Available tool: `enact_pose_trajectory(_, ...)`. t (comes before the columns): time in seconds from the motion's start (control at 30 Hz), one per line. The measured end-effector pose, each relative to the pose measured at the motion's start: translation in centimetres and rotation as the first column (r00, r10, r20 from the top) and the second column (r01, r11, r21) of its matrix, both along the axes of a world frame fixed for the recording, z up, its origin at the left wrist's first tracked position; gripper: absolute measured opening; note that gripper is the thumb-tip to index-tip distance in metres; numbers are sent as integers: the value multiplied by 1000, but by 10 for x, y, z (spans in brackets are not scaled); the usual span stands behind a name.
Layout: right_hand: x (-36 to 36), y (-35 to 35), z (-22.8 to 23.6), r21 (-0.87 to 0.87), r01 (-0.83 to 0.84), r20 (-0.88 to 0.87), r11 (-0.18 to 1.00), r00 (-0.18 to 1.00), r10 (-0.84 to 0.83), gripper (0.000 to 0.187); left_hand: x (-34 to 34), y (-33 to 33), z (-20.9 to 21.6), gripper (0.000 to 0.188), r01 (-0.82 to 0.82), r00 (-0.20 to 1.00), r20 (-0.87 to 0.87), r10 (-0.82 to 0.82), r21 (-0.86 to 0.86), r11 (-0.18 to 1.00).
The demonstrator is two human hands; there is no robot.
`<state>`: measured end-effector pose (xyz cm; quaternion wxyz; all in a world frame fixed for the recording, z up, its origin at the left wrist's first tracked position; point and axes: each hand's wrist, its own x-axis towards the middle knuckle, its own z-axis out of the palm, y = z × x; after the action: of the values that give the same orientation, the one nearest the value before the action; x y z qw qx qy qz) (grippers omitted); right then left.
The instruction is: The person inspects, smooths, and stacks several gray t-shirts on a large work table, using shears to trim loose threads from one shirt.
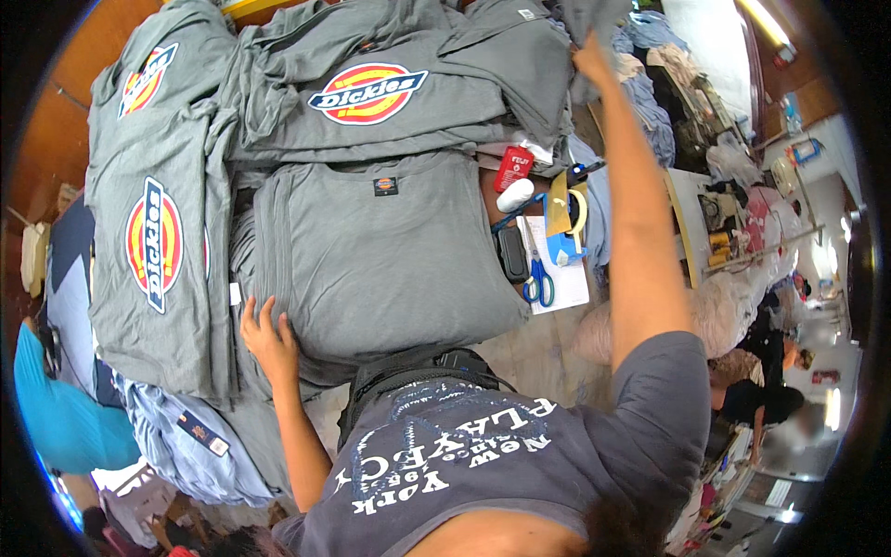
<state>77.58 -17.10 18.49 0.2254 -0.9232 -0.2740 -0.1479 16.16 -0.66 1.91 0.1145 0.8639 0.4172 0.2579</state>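
My left hand (270, 342) rests with its fingers spread at the near left edge of a stack of folded grey T-shirts (390, 260). The top shirt lies neck side away from me, with a small dark label at its collar. Far to the right, my right arm is stretched out and my right hand (590, 61) is closed on a grey T-shirt (594, 17), partly cut off by the picture's edge. Beyond the stack lie more grey T-shirts (278, 130) with a large red, yellow and blue oval print. Similar printed shirts (200, 251) are piled along the left.
Right of the stack are blue-handled scissors (538, 283), a black case (511, 255), a tape dispenser (566, 243), a white bottle (515, 195) and a red packet (514, 169). Light blue garments (200, 455) hang at the near left. Other people are at the far left and right.
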Motion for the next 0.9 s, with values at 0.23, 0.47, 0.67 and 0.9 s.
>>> enact_pose_trajectory(0.23, -59, 59, -99, -238, -19, 163, 971, 985, 59, 58, -19, -18, -11, 33, -30, 996, -88, 32, 22, 999)
enact_pose_trajectory(0.47, -227, -50, -102, 195, -469, -181, 861, 846, 502, 17, -27, -19, -3, 24, -89, 988, -113, 102, 113, 990)
enact_pose_trajectory(0.67, -360, -163, -151, 52, -196, -429, 979, 881, 199, 19, -45, -19, 5, 17, 1, 1000, -31, 2, 108, 994)
enact_pose_trajectory(0.9, -379, -175, -200, 247, 42, -420, 968, 905, 68, 25, -53, -24, -6, 14, 52, 978, 204, -33, -87, 995)
